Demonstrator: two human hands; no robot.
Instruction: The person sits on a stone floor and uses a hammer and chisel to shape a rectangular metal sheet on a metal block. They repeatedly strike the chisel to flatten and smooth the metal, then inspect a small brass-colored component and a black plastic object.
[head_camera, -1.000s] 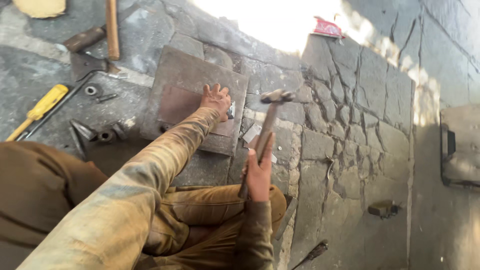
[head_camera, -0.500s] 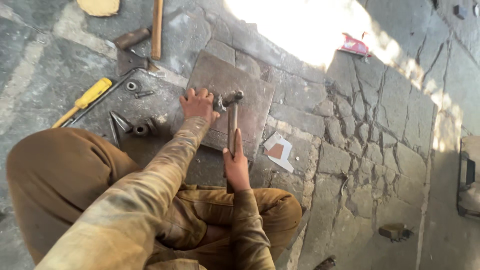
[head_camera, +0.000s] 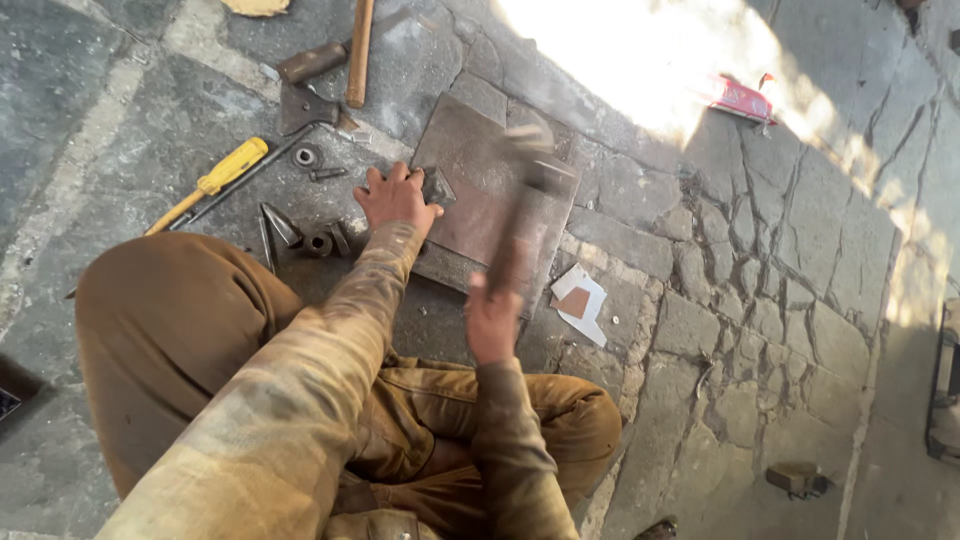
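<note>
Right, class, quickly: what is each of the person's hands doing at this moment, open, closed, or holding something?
Left hand: fingers spread, pressing a small dark metal piece onto the square rusty steel plate.
Right hand: closed around the motion-blurred wooden-handled hammer.

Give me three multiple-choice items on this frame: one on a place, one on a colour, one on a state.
1. Where does the left hand rest?
A. On the left edge of the square metal plate, at a small dark metal piece
B. On the screwdriver
C. On the person's knee

2. What colour is the handle of the screwdriver lying on the stone floor?
A. Red
B. Yellow
C. Green

3. What is the state of the hammer?
A. Lying flat on the floor
B. Leaning against a wall
C. Gripped by the right hand, its head blurred above the plate

Answers:
1. A, the fingers lie at the plate's left edge beside the small piece.
2. B, the handle is plainly yellow.
3. C, the right hand closes round the handle and the head shows motion blur.
</note>
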